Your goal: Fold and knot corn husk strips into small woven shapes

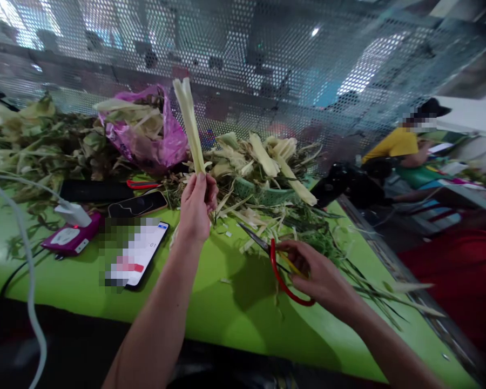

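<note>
My left hand [196, 208] is closed round the lower end of a pale yellow-green corn husk [191, 127], held upright above the table. Its top splits into two strips. In my right hand [308, 267] is a pair of red-handled scissors [273, 259], with the blades pointing up and left, well apart from the husk. A small yellow piece, whose kind I cannot make out, shows by the right fingers. Behind the hands, more pale husks [264, 155] lie heaped on a green basket [259, 192].
A pink plastic bag [162, 135] of husks and a leafy heap [65, 140] stand at the back left. Phones [148, 254], a purple power socket [71, 235] and a white cable [22, 237] lie on the green table [243, 324]. A perforated metal screen [243, 65] rises behind; another person [400, 143] sits at right.
</note>
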A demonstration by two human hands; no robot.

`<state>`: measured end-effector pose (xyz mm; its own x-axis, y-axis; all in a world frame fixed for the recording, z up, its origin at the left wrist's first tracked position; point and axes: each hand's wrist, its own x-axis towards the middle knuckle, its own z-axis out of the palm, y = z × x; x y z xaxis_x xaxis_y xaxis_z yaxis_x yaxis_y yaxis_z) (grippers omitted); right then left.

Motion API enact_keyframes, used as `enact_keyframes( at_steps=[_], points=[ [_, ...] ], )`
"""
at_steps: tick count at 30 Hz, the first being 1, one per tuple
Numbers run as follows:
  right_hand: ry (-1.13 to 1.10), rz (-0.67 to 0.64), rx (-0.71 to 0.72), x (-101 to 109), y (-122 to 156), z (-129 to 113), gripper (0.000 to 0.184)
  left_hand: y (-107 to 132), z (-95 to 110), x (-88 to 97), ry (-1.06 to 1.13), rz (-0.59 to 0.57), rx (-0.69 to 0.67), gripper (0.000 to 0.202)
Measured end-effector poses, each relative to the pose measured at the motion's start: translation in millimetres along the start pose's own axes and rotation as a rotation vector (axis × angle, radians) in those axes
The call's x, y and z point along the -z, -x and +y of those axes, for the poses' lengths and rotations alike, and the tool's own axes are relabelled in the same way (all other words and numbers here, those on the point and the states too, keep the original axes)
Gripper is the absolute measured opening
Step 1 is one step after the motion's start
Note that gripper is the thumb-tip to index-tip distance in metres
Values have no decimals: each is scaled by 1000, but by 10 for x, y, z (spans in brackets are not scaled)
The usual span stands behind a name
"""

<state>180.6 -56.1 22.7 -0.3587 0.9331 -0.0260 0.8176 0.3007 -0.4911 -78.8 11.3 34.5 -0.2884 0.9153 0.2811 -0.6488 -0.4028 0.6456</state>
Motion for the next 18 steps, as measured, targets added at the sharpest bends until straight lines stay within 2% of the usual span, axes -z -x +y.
enact_keyframes(
  at_steps=[4,9,13,18],
  points=[
    [1,-154,149,36,312,-116,63,17,16,-17,-2,-7,-7,23],
    [15,-323,279,-156,437,-217,63,15,31,-10,-29,-4,-5,25],
    [69,-264,326,-244,193,-106,62,15,33,-17,-24,4,-6,24],
    [164,-100,279,-221,-408,146,56,27,46,-49,-26,28,8,25]
  ],
)
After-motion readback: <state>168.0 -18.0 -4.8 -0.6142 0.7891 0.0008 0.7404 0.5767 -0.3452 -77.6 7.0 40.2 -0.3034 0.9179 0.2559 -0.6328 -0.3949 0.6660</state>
